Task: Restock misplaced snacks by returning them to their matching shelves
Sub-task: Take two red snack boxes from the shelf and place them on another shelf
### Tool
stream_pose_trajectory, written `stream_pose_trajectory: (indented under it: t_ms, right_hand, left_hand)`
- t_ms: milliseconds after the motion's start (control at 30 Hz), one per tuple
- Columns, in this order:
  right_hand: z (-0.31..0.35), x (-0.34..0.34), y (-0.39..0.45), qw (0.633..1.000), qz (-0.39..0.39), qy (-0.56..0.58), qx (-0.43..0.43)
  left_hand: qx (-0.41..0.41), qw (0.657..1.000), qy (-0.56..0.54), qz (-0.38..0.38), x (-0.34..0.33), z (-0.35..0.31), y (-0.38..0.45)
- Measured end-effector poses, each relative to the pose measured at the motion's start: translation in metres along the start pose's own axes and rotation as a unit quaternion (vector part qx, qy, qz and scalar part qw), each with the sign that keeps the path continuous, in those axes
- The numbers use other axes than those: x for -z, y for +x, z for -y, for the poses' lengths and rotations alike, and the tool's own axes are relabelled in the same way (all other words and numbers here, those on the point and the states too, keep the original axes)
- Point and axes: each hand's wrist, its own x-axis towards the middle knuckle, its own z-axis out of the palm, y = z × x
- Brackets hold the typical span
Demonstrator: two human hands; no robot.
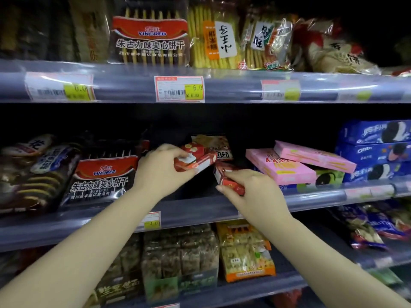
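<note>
My left hand (163, 172) grips a small red snack box (195, 160), tilted, in the gap at the middle of the middle shelf (200, 207). My right hand (251, 190) holds a second red box (226, 178) just to the right and lower, near the shelf's front rail. Behind the two boxes stands a red and brown packet (216, 145) deep in the dark gap. Pink Pocky boxes (295, 161) lie stacked to the right of my right hand.
A Yinored chocolate biscuit pack (100, 176) lies left of the gap. Blue Oreo boxes (375, 152) are stacked at the far right. The top shelf (133, 90) carries biscuit packs and price tags. The lower shelf holds green and orange snack bags (242, 250).
</note>
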Motion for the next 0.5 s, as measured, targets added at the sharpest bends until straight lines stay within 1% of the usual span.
stream_pose_trajectory:
  t_ms: [100,167,233,333,400,500]
  right_hand:
    - [0.004,0.005,-0.014,0.999,0.018,0.004,0.042]
    - [0.007,0.006,-0.025,0.998,0.022,0.018,0.049]
    - [0.008,0.007,-0.03,0.997,0.02,0.064,0.028]
    - [0.007,0.007,-0.027,0.99,0.009,0.141,-0.017]
    - [0.005,0.005,-0.023,0.989,-0.012,0.144,-0.04]
    - [0.005,0.0,-0.023,0.986,-0.01,0.146,-0.081]
  left_hand:
    - [0.015,1.0,-0.007,0.017,0.011,-0.008,-0.01]
    - [0.018,0.999,-0.004,0.039,0.008,-0.01,-0.026]
    - [0.037,0.998,-0.02,0.04,0.003,-0.01,-0.041]
    - [0.048,0.998,-0.024,0.013,0.0,-0.009,-0.051]
    - [0.058,0.997,-0.049,0.015,0.002,-0.009,-0.054]
    - [0.072,0.995,-0.054,0.036,0.002,-0.009,-0.054]
